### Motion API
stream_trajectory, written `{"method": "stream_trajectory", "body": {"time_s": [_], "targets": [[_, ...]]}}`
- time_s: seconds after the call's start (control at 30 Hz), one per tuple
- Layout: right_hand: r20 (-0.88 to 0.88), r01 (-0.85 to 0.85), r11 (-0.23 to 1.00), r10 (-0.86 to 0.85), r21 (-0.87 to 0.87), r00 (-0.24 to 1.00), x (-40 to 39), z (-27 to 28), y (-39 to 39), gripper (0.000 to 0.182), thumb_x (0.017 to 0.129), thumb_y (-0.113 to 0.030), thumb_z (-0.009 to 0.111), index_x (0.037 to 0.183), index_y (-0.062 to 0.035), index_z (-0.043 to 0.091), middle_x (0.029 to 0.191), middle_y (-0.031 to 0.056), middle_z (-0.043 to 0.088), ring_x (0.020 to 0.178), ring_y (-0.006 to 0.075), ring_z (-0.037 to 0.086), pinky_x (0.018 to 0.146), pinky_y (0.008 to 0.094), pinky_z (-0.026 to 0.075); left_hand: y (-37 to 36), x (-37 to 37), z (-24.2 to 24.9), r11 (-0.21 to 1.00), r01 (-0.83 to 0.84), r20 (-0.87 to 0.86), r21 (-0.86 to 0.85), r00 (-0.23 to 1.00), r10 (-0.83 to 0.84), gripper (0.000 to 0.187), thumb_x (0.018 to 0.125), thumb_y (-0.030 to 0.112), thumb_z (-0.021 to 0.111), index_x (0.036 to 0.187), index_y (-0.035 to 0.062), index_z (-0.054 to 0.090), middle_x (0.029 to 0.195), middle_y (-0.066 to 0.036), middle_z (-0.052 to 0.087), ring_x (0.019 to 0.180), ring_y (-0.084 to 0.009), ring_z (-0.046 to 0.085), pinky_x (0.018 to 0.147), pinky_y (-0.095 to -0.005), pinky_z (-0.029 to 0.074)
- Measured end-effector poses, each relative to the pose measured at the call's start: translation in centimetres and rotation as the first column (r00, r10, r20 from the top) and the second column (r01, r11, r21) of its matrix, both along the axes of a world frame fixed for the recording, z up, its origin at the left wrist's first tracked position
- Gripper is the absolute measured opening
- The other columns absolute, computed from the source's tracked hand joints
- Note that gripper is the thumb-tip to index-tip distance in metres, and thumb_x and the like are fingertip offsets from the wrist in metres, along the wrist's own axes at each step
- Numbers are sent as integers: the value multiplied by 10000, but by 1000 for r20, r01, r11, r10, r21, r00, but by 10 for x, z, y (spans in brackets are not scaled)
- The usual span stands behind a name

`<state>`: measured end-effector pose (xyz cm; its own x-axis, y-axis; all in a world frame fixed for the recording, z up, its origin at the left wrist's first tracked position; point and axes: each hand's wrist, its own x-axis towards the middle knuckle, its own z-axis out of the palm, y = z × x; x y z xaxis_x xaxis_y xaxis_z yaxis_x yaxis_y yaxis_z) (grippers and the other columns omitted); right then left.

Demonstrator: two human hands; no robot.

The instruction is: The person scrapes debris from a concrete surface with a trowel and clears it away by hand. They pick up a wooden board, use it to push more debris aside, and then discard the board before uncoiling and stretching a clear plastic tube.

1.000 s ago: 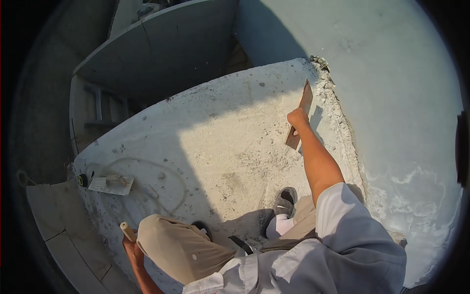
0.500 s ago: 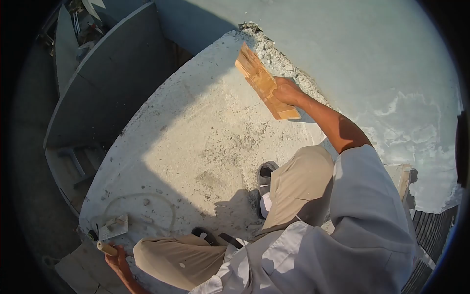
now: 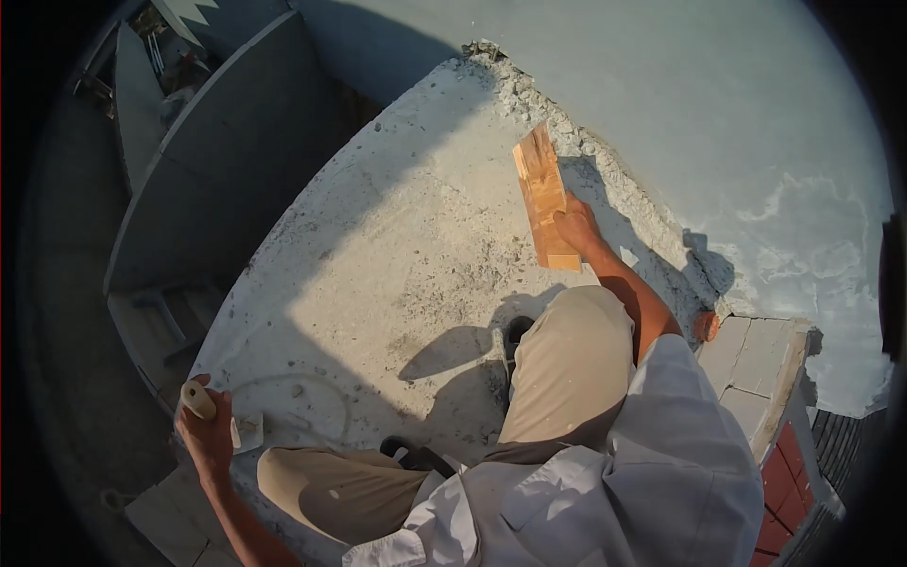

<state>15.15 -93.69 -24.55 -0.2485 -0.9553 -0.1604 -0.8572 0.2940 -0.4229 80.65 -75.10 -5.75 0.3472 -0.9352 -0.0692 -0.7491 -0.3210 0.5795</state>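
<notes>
a wooden board (image 3: 539,194) is slanting over the pale concrete slab (image 3: 368,274), just beside the crumbling strip (image 3: 576,137) along the slab's upper right edge; whether it is touching the slab, i cannot tell. the right hand (image 3: 574,225) is grasping the board on its right side, with a clenched grip below the middle. the board's grain is catching the sun, and a shadow is falling to its right.

the left hand (image 3: 203,430) is hanging well apart, at the slab's lower left, its grip wrapping around a pale wooden handle (image 3: 197,401) (the round end is facing the camera, and what the handle is belonging to is not showing). just beside that hand, a flat pale plate (image 3: 248,433) is lying on the slab, partly hidden.

both knees in beige trousers (image 3: 567,350) are bending, and a dark shoe (image 3: 402,449) is peeking out on the left. farther out, a smooth grey surface (image 3: 709,123) is spreading beyond the strip, grey blocks (image 3: 746,354) are sitting at the right, and a curved partition (image 3: 213,165) is standing in shade at the upper left.
</notes>
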Motion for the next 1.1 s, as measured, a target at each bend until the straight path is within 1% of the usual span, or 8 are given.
{"method": "stream_trajectory", "body": {"time_s": [0.23,0.33,0.43,0.57,0.77,0.87,0.97,1.1], "targets": [[-194,-5,988,35,152,980,31,-55,-36,331,873,-70,598,1175,61,630,1106,299,710,1004,422,708,889,450,555,15,-57,-31,999,15,-4,28,1000,-15,284,801,50,785,1053,42,654,876,-165,710,776,-344,700,715,-425,546],[543,-142,971,15,192,840,115,-18,-91,346,882,-43,600,1211,62,630,1108,194,723,948,282,711,847,376,555,35,-57,-44,974,115,34,197,992,-124,284,744,41,781,1006,57,672,912,-144,717,854,-385,676,752,-464,535],[643,-306,951,213,35,735,207,57,-145,330,883,-47,618,1196,59,631,1048,144,733,913,241,691,821,377,539,52,-44,-33,974,95,112,206,987,-120,276,742,32,752,1009,71,693,938,-123,708,926,-364,659,801,-459,528],[169,-634,726,683,-268,711,267,171,-174,322,916,-71,615,1227,9,621,1057,230,738,946,368,729,825,424,551,80,-44,-24,983,13,135,185,990,-38,282,735,17,741,1009,68,696,984,-119,703,1008,-354,650,845,-446,520],[-152,-794,608,783,-11,603,210,297,-136,364,946,-78,591,1308,-115,603,980,253,721,915,461,699,784,514,543,121,-59,22,983,-172,52,66,984,168,219,786,57,705,1003,88,700,1023,-105,689,1034,-341,630,928,-451,486],[-225,-667,647,758,368,612,154,328,-97,261,920,-81,633,1177,-38,652,966,291,710,916,498,679,785,543,529,161,-56,61,928,-279,37,247,960,279,210,770,77,716,977,101,691,1065,-100,686,1071,-332,622,953,-434,472],[-87,-554,693,657,462,749,75,349,-36,350,821,-65,489,1091,37,687,985,326,703,955,486,681,858,514,525,221,-46,108,831,-400,-7,387,900,436,176,763,140,764,908,84,682,982,-130,724,1005,-371,651,886,-475,514],[-34,-483,727,569,488,822,-44,337,47,376,770,-93,542,1073,30,727,1009,302,721,996,463,688,933,465,534,314,-62,191,618,-526,-10,584,757,654,179,799,178,784,884,51,689,887,-184,723,915,-404,683,791,-480,545]]}}
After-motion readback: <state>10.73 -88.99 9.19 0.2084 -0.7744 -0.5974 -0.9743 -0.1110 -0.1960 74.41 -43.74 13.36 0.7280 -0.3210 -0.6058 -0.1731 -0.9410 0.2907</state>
